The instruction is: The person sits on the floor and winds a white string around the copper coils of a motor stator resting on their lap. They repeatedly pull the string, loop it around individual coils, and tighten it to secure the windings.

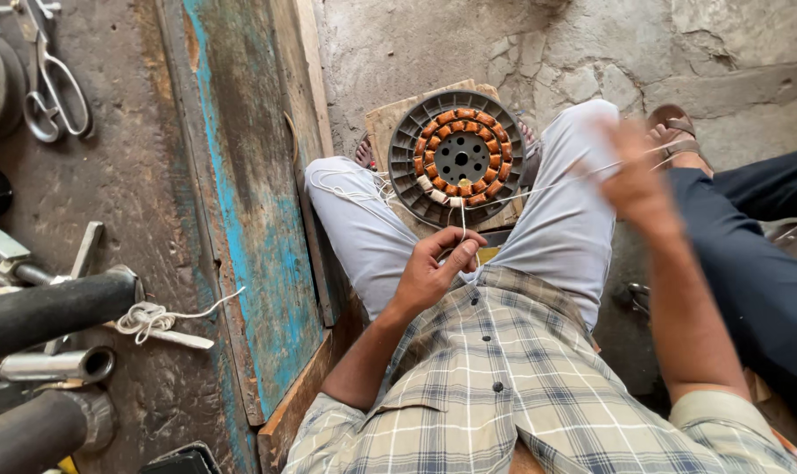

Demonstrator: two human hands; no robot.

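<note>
A round grey motor stator [458, 158] with a ring of copper-coloured coils rests on a wooden board [386, 123] between my knees. White string [539, 186] runs from the coils' lower edge out to both hands. My left hand [434, 268] pinches the string just below the stator, above my lap. My right hand [637, 180] is raised at the right, blurred, with the string stretched taut from it to the stator. Loose string [350, 189] lies over my left thigh.
A worn blue-painted wooden plank [240, 202] stands at the left. Left of it are scissors [52, 83], metal tubes [52, 307], hand tools and a knot of white string [148, 318]. Another person's dark-trousered leg [758, 263] and sandalled foot [675, 132] are at the right.
</note>
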